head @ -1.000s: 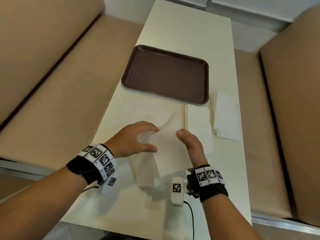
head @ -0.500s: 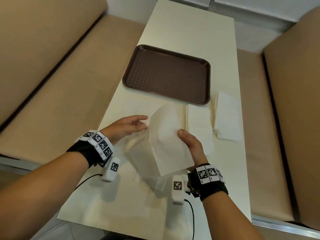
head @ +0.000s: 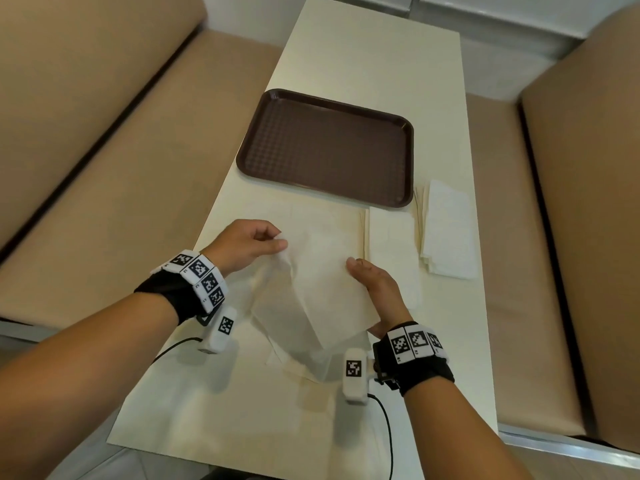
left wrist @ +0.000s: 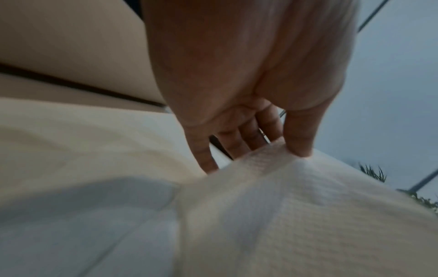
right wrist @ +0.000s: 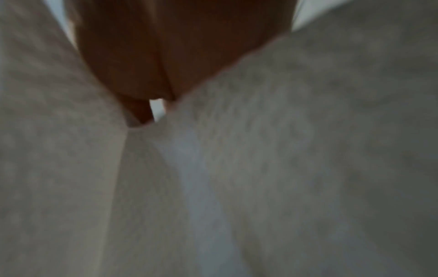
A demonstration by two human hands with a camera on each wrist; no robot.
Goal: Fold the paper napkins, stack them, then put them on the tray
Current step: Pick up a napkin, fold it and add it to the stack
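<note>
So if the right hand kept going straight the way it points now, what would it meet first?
Probably the brown tray's near rim. The right hand, holding the napkin, points up the table toward it; how high it rides is unclear.

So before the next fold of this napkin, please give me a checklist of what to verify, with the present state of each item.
1. Left hand holds the napkin: ok, thumb and fingers pinch its upper left edge.
2. Right hand holds the napkin: ok, it grips the right edge.
3. Napkin edges line up for the fold: cannot tell, the sheet hangs slack above the table.
4. Tray is free to take the stack: ok, nothing lies in it.
5. Folded napkins wait within sight: ok, right of the hands, near the tray's corner.
6. Landing spot under the napkin: cannot tell, another sheet seems to lie there.
</note>
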